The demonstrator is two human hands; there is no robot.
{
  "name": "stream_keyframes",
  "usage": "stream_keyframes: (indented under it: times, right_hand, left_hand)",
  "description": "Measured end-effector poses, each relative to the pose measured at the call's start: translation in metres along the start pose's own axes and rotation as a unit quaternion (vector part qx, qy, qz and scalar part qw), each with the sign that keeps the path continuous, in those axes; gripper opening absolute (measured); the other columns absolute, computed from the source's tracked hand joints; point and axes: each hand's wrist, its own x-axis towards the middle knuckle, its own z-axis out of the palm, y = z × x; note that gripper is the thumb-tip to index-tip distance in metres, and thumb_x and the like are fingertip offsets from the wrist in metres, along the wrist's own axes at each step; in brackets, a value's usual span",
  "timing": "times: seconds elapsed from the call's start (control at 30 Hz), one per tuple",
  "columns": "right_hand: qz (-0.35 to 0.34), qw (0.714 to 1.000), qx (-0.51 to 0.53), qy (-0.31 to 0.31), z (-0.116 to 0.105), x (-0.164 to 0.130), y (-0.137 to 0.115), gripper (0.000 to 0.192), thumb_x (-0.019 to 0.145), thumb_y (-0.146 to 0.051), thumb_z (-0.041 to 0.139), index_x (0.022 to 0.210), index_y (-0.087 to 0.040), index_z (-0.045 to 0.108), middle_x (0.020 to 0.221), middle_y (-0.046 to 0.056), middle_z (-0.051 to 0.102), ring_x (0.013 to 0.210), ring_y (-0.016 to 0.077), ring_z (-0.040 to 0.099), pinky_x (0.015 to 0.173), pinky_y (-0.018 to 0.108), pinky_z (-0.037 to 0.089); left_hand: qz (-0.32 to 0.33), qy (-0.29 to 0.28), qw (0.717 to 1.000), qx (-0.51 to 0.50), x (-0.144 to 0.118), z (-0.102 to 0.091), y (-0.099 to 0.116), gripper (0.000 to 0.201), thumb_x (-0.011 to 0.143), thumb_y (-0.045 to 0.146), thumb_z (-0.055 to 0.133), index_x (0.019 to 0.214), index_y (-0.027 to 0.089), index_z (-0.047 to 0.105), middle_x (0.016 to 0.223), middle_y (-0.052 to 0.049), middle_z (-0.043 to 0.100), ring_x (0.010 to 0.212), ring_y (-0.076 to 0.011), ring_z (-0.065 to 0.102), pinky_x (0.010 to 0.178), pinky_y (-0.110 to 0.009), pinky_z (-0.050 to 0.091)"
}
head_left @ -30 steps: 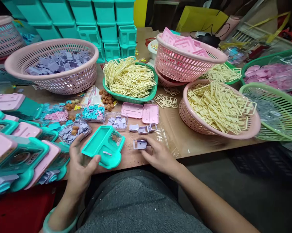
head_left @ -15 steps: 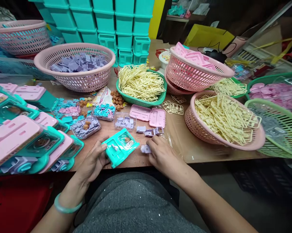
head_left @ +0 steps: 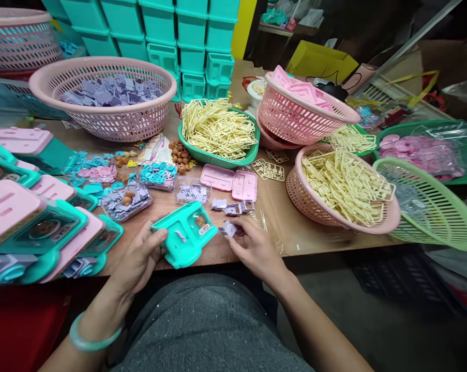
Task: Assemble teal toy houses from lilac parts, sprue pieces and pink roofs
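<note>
Left hand (head_left: 140, 258) grips one teal tray (head_left: 184, 233); right hand (head_left: 252, 248) pinches one lilac piece (head_left: 228, 228).

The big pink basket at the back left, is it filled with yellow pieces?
No, the pink basket holds a heap of lilac plastic pieces; the yellow pieces lie in other baskets to its right.

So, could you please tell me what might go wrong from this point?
The teal case sits at the table edge, steadied only by the left hand; it might slip off. The small lilac part in the right hand's fingertips could drop among the loose lilac pieces.
</note>
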Motion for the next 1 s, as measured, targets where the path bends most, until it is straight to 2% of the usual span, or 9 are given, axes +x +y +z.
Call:
stream_keyframes:
  times: [0.07, 0.1, 0.23, 0.43, 0.6, 0.83, 1.0]
  right_hand:
    - [0.01, 0.995, 0.072, 0.074, -0.001, -0.002, -0.015, 0.028, 0.092, -0.024, 0.069, 0.119, -0.023, 0.063, 0.105, 0.006, 0.068, 0.091, 0.0201, 0.068, 0.082, 0.038, 0.06]
    - [0.009, 0.99, 0.103, 0.092, -0.001, -0.003, -0.023, 0.031, 0.091, -0.025, 0.071, 0.121, -0.024, 0.063, 0.105, 0.005, 0.069, 0.091, 0.0192, 0.069, 0.081, 0.036, 0.06]
    - [-0.027, 0.986, 0.139, 0.084, 0.009, -0.008, -0.046, 0.033, 0.088, -0.025, 0.076, 0.119, -0.024, 0.064, 0.104, 0.004, 0.071, 0.088, 0.0182, 0.07, 0.079, 0.035, 0.062]
    - [-0.051, 0.991, 0.069, 0.099, 0.026, -0.006, -0.048, 0.026, 0.089, -0.025, 0.074, 0.111, -0.021, 0.062, 0.095, 0.004, 0.071, 0.082, 0.0179, 0.069, 0.071, 0.033, 0.061]
    - [-0.124, 0.982, -0.033, 0.137, 0.029, -0.003, -0.052, 0.025, 0.091, -0.019, 0.071, 0.112, -0.018, 0.058, 0.091, 0.006, 0.069, 0.085, 0.0205, 0.069, 0.073, 0.036, 0.062]
    - [-0.165, 0.969, -0.088, 0.159, 0.038, -0.001, -0.058, 0.024, 0.09, -0.012, 0.063, 0.11, -0.02, 0.053, 0.083, 0.004, 0.064, 0.079, 0.0202, 0.066, 0.075, 0.037, 0.065]
    - [-0.177, 0.964, -0.122, 0.155, 0.041, -0.006, -0.056, 0.021, 0.093, -0.015, 0.064, 0.11, -0.02, 0.053, 0.087, 0.007, 0.064, 0.079, 0.021, 0.066, 0.067, 0.034, 0.063]
  left_hand:
    - [0.0, -0.012, 1.0, 0.004, -0.001, 0.01, -0.004, 0.061, 0.078, 0.046, 0.083, 0.127, 0.02, 0.058, 0.117, -0.01, 0.074, 0.098, -0.0257, 0.072, 0.071, -0.028, 0.059]
    - [0.002, -0.016, 1.0, 0.01, -0.001, 0.015, -0.007, 0.062, 0.079, 0.046, 0.083, 0.129, 0.021, 0.056, 0.119, -0.01, 0.073, 0.099, -0.0252, 0.072, 0.073, -0.028, 0.06]
    - [0.02, -0.029, 0.999, 0.04, -0.003, 0.028, -0.013, 0.063, 0.082, 0.045, 0.081, 0.133, 0.023, 0.052, 0.119, -0.008, 0.072, 0.093, -0.0209, 0.072, 0.071, -0.026, 0.06]
    - [0.006, -0.035, 0.998, 0.053, -0.001, 0.03, -0.014, 0.068, 0.079, 0.049, 0.082, 0.133, 0.022, 0.05, 0.122, -0.011, 0.07, 0.104, -0.0269, 0.071, 0.068, -0.027, 0.059]
    - [-0.006, -0.035, 0.997, 0.066, 0.002, 0.027, -0.011, 0.073, 0.077, 0.052, 0.082, 0.134, 0.021, 0.049, 0.124, -0.011, 0.069, 0.108, -0.0286, 0.069, 0.071, -0.028, 0.058]
    - [0.013, -0.062, 0.995, 0.081, 0.002, 0.027, -0.008, 0.069, 0.076, 0.049, 0.085, 0.13, 0.021, 0.052, 0.121, -0.009, 0.071, 0.116, -0.0282, 0.067, 0.091, -0.033, 0.056]
    - [0.017, -0.058, 0.995, 0.083, 0.003, 0.026, -0.01, 0.07, 0.075, 0.049, 0.085, 0.13, 0.021, 0.051, 0.121, -0.008, 0.072, 0.115, -0.0275, 0.067, 0.092, -0.033, 0.055]
